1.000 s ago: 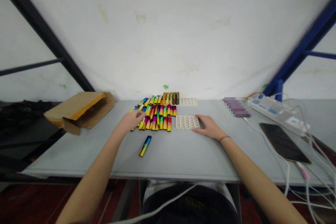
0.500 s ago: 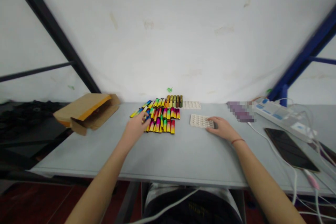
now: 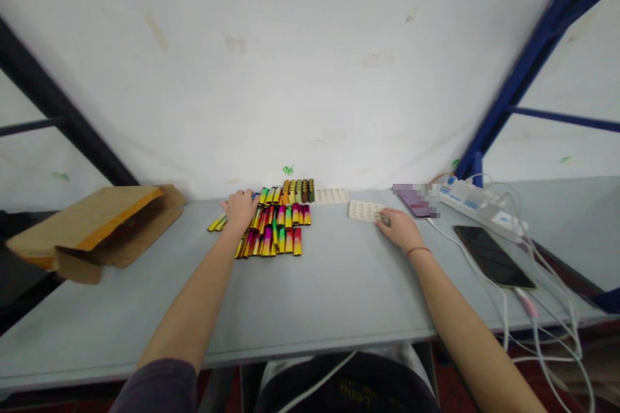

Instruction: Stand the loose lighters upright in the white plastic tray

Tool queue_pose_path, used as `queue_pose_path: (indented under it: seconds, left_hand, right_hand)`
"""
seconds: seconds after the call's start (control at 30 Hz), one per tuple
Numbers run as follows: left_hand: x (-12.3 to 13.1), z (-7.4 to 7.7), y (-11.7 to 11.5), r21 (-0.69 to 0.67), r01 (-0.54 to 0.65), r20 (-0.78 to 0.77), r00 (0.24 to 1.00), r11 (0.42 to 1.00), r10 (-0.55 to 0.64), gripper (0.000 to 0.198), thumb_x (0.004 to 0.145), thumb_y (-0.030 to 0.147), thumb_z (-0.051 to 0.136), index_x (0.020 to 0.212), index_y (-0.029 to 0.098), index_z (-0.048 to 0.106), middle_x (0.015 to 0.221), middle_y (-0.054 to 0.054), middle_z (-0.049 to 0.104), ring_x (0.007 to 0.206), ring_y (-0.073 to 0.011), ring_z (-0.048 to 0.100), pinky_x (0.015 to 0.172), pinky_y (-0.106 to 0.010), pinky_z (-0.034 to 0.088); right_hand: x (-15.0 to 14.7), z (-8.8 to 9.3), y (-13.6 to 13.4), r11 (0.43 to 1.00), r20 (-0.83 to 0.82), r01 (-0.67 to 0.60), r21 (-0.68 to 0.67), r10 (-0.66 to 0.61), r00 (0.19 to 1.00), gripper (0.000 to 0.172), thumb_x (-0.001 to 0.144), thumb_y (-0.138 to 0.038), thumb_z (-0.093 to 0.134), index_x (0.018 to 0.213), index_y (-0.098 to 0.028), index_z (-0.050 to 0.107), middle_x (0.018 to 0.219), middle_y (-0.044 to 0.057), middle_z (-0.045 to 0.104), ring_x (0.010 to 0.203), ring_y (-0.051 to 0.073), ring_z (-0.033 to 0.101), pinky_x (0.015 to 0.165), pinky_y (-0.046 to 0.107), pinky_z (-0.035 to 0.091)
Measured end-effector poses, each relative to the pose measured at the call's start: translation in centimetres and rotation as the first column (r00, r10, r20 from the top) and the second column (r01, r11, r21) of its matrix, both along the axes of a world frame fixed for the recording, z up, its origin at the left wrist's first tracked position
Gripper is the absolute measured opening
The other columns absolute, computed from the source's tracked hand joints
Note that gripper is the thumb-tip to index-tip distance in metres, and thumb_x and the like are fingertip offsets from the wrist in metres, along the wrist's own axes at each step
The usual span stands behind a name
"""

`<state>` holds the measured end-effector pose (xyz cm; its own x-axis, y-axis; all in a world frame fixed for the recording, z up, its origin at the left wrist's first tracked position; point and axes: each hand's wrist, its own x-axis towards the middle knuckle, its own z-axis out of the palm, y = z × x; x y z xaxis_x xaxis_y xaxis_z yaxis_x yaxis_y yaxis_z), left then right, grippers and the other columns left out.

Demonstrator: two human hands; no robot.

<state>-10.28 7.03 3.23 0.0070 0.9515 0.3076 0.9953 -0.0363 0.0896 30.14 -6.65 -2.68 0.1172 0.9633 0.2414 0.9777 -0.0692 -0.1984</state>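
Note:
My left hand [image 3: 241,210] reaches over the back left of a pile of shiny tubes [image 3: 268,242], coloured yellow, red, pink and green. Its fingers curl down onto a tube with a blue end [image 3: 255,195]; the fingertips are hidden. My right hand [image 3: 402,229] is at the right end of a white tray with rows of small hollows [image 3: 364,210]. A small dark grey piece [image 3: 385,219] shows between its thumb and fingers, too small to name. Behind the pile stand upright tubes [image 3: 298,191] in rows, with a second white tray [image 3: 332,196] beside them.
An opened cardboard box [image 3: 92,216] lies on its side at the left of the grey table [image 3: 310,310]. To the right are a purple phone [image 3: 414,201], a black phone [image 3: 491,257], a white power strip [image 3: 484,210] and trailing white cables [image 3: 504,322].
The camera view has turned, shifting the table's things leftward. My left hand has moved from the pile's left middle to its back edge. My right hand stays at the tray's right end.

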Motion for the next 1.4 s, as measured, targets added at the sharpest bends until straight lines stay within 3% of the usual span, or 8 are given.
queue_pose_path:
  seconds: [0.2,0.33,0.5,0.77,0.87,1.0,1.17,1.4]
  left_hand:
    - [2.2,0.4,-3.0,0.208,0.238,0.075,0.963,0.949,-0.258,0.029,0.099,0.026,0.047,0.112,0.015,0.07,0.115,-0.013,0.071,0.106,-0.0292,0.063,0.095,-0.049,0.05]
    - [6.7,-0.8,-7.0,0.27,0.532,0.154,0.799,0.803,-0.581,0.023,0.097,0.026,0.051,0.107,0.019,0.07,0.107,-0.01,0.072,0.104,-0.0254,0.064,0.097,-0.042,0.051]
    - [12.7,-3.5,-11.2,0.17,0.746,0.232,0.605,0.644,-0.761,0.023,0.096,0.027,0.053,0.111,0.021,0.069,0.111,-0.007,0.071,0.109,-0.0227,0.064,0.104,-0.039,0.05]
    - [15.3,-6.7,-11.3,-0.027,0.763,0.281,0.626,0.646,-0.728,0.047,0.094,0.032,0.055,0.137,0.013,0.055,0.136,-0.015,0.063,0.13,-0.0258,0.058,0.116,-0.04,0.044]
    - [15.3,-7.4,-11.3,-0.033,0.734,0.266,0.66,0.678,-0.702,0.05,0.097,0.03,0.048,0.141,0.008,0.052,0.143,-0.019,0.059,0.136,-0.0271,0.053,0.12,-0.041,0.039]
    - [15.4,-8.1,-11.2,-0.038,0.686,0.215,0.716,0.727,-0.664,0.05,0.099,0.03,0.043,0.144,0.01,0.051,0.15,-0.021,0.054,0.144,-0.0292,0.046,0.122,-0.048,0.036]
    - [15.1,-7.9,-11.2,-0.113,0.687,0.176,0.725,0.718,-0.666,0.053,0.101,0.037,0.042,0.143,0.008,0.052,0.155,-0.021,0.049,0.149,-0.0295,0.041,0.124,-0.046,0.031]
    - [14.2,-7.1,-11.3,-0.159,0.712,0.15,0.702,0.684,-0.696,0.054,0.102,0.042,0.042,0.144,0.011,0.054,0.158,-0.019,0.046,0.151,-0.0296,0.038,0.124,-0.046,0.03]
  right_hand:
    - [0.9,0.6,3.2,0.985,-0.013,0.159,-0.064,-0.16,0.987,0.033,0.098,-0.016,0.049,0.123,-0.016,0.072,0.134,0.012,0.069,0.117,0.023,0.067,0.099,0.029,0.048]
    - [0.3,1.0,5.9,0.986,-0.005,0.149,-0.07,-0.15,0.989,0.033,0.099,-0.016,0.049,0.121,-0.017,0.074,0.134,0.011,0.069,0.117,0.021,0.066,0.098,0.027,0.047]
    - [-0.9,1.0,7.6,0.98,0.0,0.184,-0.075,-0.185,0.983,0.033,0.101,-0.025,0.048,0.12,-0.015,0.074,0.124,0.015,0.072,0.113,0.024,0.067,0.094,0.029,0.048]
    - [-3.7,0.5,6.4,0.962,0.002,0.27,0.036,-0.271,0.963,0.041,0.099,-0.028,0.048,0.135,-0.01,0.058,0.142,0.022,0.06,0.133,0.032,0.054,0.104,0.043,0.045]
    - [-5.4,-0.1,4.1,0.992,0.043,0.102,0.078,-0.106,0.993,0.049,0.097,-0.029,0.051,0.142,-0.009,0.051,0.156,0.022,0.048,0.148,0.034,0.037,0.115,0.047,0.035]
    - [-7.7,-0.7,1.5,0.995,0.006,-0.092,-0.04,0.092,0.996,0.045,0.102,-0.03,0.043,0.141,-0.009,0.05,0.151,0.022,0.053,0.142,0.029,0.045,0.115,0.044,0.035]
    - [-9.0,-0.4,0.4,0.985,0.026,-0.118,-0.125,0.122,0.992,0.039,0.104,-0.028,0.037,0.136,-0.017,0.056,0.155,0.019,0.049,0.146,0.029,0.041,0.117,0.051,0.032]
    - [-8.3,0.2,-0.3,0.94,-0.099,-0.257,-0.224,0.24,0.966,0.053,0.105,-0.043,0.042,0.152,-0.019,0.044,0.167,0.015,0.033,0.155,0.029,0.026,0.122,0.062,0.019]
